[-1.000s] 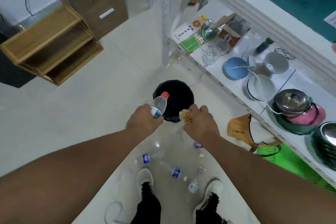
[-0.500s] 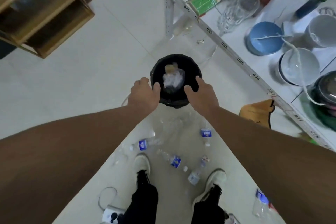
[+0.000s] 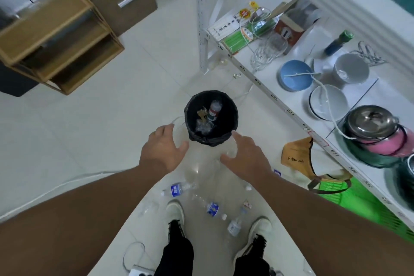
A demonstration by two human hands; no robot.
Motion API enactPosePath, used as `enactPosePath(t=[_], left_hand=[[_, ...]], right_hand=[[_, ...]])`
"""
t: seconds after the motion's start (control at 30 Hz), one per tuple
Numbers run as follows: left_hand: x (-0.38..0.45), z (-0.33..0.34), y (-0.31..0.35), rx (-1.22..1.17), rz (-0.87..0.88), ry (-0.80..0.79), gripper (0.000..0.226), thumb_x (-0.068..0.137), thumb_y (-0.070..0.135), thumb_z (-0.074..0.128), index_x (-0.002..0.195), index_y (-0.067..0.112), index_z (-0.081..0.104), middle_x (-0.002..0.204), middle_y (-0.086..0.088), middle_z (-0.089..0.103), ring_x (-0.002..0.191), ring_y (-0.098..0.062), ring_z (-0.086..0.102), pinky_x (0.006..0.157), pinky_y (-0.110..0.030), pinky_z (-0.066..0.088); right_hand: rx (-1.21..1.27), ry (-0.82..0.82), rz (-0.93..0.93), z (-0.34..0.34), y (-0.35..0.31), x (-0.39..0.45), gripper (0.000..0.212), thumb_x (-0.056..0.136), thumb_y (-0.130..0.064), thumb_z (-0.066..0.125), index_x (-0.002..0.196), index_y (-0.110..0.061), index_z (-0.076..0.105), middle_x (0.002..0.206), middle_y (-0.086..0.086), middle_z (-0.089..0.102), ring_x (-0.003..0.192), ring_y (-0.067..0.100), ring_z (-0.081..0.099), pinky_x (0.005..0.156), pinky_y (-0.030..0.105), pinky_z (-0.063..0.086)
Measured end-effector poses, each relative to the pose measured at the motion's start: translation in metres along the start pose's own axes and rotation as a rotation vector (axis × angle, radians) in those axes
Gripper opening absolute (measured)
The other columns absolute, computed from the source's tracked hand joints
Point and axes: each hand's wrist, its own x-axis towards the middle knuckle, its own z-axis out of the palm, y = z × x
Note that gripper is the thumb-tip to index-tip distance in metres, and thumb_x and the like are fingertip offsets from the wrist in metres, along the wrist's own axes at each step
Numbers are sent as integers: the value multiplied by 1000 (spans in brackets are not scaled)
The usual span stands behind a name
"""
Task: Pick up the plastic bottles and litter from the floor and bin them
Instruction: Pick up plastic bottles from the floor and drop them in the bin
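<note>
Both hands (image 3: pixel 164 152) seemingly spread, empty

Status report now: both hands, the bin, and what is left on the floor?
Left hand and right hand open, empty. Bin holds a bottle. Three bottles lie by the shoes. Nothing blocking.

blue bowl (image 3: pixel 296 75), steel pot (image 3: pixel 369 124), green basket (image 3: pixel 358 199)

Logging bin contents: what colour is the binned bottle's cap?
Red, on the bottle in the head view.
</note>
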Motion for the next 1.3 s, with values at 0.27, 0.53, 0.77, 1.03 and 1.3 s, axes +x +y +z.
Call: enactPosePath(t=[0.27,0.53,0.77,1.03,1.3], left_hand=[[-97,-49,28,18,109,-91,85,90,72,50,163,34,25,169,6,26,154,-22,26,120,-50,37],[-198,-70,67,144,239,-89,88,88,75,47,163,35,24,170,7,25,154,-21,27,118,-47,39],[-285,-32,97,226,238,-92,85,89,75,50,161,34,30,166,8,30,150,-23,32,112,-49,44],[-362,11,119,242,307,-144,81,90,72,53,159,36,32,164,9,32,149,-22,34,109,-47,47],[-363,53,132,326,429,-251,81,90,70,54,159,34,32,164,9,32,148,-22,35,109,-47,46]], right_hand=[[32,102,70,-39,-11,-125,91,84,-72,60,163,-43,25,164,-5,34,140,30,48,107,49,50],[125,124,127,-49,37,-246,95,80,-72,65,162,-38,31,162,0,38,143,31,46,106,48,52],[77,124,127,-36,119,-326,89,78,-69,64,157,-38,36,161,-1,39,140,31,45,104,48,50],[105,125,207,-21,196,-403,92,77,-71,63,159,-37,35,159,-1,41,137,31,47,102,47,52],[212,133,369,18,223,-434,93,75,-69,65,158,-38,37,158,-2,40,138,28,48,103,49,52]])
